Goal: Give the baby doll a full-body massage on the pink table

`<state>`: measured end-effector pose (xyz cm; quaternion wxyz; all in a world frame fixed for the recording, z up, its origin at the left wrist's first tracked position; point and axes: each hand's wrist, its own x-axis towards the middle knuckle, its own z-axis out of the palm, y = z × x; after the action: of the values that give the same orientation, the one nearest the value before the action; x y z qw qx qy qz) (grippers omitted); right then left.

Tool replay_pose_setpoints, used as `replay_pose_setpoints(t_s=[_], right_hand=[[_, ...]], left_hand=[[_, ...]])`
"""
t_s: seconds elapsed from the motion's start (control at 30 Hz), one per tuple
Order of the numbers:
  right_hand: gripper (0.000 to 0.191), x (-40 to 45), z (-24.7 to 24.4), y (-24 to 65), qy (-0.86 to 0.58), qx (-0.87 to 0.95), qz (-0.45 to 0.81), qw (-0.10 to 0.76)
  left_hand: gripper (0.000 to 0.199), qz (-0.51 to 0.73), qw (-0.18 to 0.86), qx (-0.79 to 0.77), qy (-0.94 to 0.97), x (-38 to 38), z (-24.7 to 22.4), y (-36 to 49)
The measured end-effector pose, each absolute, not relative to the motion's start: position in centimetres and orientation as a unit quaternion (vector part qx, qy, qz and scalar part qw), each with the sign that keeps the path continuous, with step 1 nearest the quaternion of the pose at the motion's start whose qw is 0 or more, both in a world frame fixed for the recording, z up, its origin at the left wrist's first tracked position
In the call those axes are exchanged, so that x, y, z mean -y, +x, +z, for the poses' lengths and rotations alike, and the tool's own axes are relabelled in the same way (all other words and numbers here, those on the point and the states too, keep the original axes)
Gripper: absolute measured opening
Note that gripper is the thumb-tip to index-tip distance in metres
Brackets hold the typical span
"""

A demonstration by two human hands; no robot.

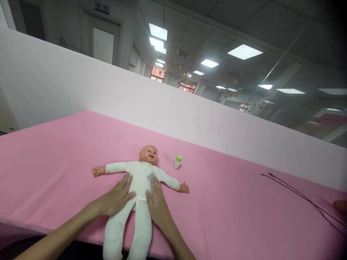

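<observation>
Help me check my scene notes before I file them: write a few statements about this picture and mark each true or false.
1. The baby doll lies on its back on the pink cloth. True.
2. The left hand is raised well away from the doll. False: it rests against the doll's side.
3. The right hand touches the doll. True.
4. The small bottle is topped in red. False: its cap is green.
5. Thin dark cable lies toward the picture's right. True.
</observation>
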<state>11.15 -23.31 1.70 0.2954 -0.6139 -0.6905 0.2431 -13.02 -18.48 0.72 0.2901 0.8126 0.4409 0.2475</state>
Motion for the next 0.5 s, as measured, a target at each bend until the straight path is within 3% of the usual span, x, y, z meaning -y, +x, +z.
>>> replay_pose_setpoints(t_s=[0.17,0.33,0.43,0.5], right_hand=[[0.064,21.3,3.3,9.1,-0.534,0.773,0.227,0.257],[0.072,18.3,2.8,10.2,-0.619,0.696,0.194,0.308],[0.078,20.2,2.1,11.4,-0.645,0.656,0.227,0.319],[0.077,22.1,1.8,11.5,-0.630,0.668,0.246,0.310]], left_hand=[[0.085,0.192,0.296,-0.410,0.841,17.9,2.9,-8.9],[0.088,0.225,0.283,-0.447,0.818,14.2,2.3,-8.6],[0.093,0.202,0.316,-0.472,0.798,15.7,1.3,-11.1],[0.086,0.199,0.323,-0.446,0.811,17.5,1.0,-12.0]])
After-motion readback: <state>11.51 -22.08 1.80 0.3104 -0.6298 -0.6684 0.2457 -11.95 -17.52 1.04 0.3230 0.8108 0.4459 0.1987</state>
